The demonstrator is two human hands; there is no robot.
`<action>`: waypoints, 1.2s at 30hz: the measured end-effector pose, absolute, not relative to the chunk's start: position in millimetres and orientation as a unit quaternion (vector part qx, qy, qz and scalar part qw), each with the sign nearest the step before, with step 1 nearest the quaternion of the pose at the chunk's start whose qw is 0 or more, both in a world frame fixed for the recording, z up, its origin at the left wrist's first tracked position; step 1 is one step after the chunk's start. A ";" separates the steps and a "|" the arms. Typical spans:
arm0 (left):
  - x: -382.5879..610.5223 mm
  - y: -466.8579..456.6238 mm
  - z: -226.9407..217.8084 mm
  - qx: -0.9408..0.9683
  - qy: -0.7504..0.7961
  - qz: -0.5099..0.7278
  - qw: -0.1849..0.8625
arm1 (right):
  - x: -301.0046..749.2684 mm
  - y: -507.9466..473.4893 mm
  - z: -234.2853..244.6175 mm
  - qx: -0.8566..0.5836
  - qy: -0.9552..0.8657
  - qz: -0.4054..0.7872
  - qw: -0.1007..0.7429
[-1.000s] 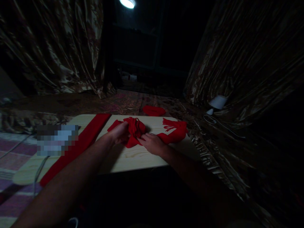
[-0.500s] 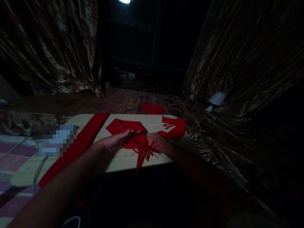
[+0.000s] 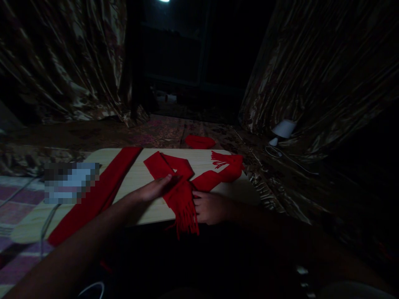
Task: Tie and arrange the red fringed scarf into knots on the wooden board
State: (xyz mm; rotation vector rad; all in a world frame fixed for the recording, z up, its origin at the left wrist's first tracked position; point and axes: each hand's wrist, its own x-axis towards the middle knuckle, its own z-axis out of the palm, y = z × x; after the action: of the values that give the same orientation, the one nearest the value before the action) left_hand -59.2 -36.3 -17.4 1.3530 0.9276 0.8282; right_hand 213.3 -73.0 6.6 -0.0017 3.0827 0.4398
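A red fringed scarf (image 3: 181, 195) lies folded in a crossed loop on a pale wooden board (image 3: 146, 214). One fringed end hangs over the board's near edge; the other reaches to the right. My left hand (image 3: 156, 187) rests at the left side of the crossing, thumb raised and fingers stretched out over the cloth, partly in shadow. At the right edge of the near end, my right hand (image 3: 212, 207) touches the cloth with loosely bent, parted fingertips. I see no cloth gripped in either hand.
A long red cloth strip (image 3: 96, 195) crosses the board's left part, beside a pixelated object (image 3: 71, 182) with a cable. Beyond the far edge lies another red cloth piece (image 3: 200, 142). A small white lamp (image 3: 284, 128) stands at right, near patterned curtains (image 3: 293, 66).
The near scarf end has been laid flatter, its fringe now hanging straight toward me. My right hand has moved nearer and off the crossing; my left hand has shifted only slightly.
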 end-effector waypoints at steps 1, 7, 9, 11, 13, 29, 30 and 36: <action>-59.8 -36.7 -17.1 0.595 0.406 0.349 0.600 | 211.0 -76.2 7.3 -0.003 0.990 0.141 0.009; -56.1 -40.6 -18.6 0.710 0.417 0.319 0.469 | 188.6 -110.5 2.6 -0.058 0.992 0.112 -0.003; -53.2 -41.6 -21.2 0.756 0.427 0.309 0.389 | 187.6 -113.5 -0.2 -0.042 0.995 0.092 -0.013; -49.9 -42.7 -21.9 0.792 0.440 0.285 0.313 | 194.7 -101.9 0.4 0.053 0.994 0.083 -0.054; -45.8 -44.4 -19.5 0.810 0.459 0.260 0.256 | 208.7 -77.0 4.5 0.227 0.962 0.090 -0.121; -19.8 -38.8 -10.3 0.830 0.534 0.061 0.151 | 152.8 55.5 8.1 0.668 0.644 -0.345 -0.140; -22.0 -38.4 -9.0 0.831 0.532 0.058 0.152 | 148.6 57.7 7.1 0.668 0.619 -0.376 -0.171; -28.0 -33.7 -6.3 0.829 0.531 0.063 0.163 | 135.9 61.8 1.0 0.595 0.486 -0.535 -0.352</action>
State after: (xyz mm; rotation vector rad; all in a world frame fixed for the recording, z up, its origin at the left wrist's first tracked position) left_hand -28.0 -33.7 -6.3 2.3657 1.5148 0.1788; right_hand 135.9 61.8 1.0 2.4538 2.0051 -2.2049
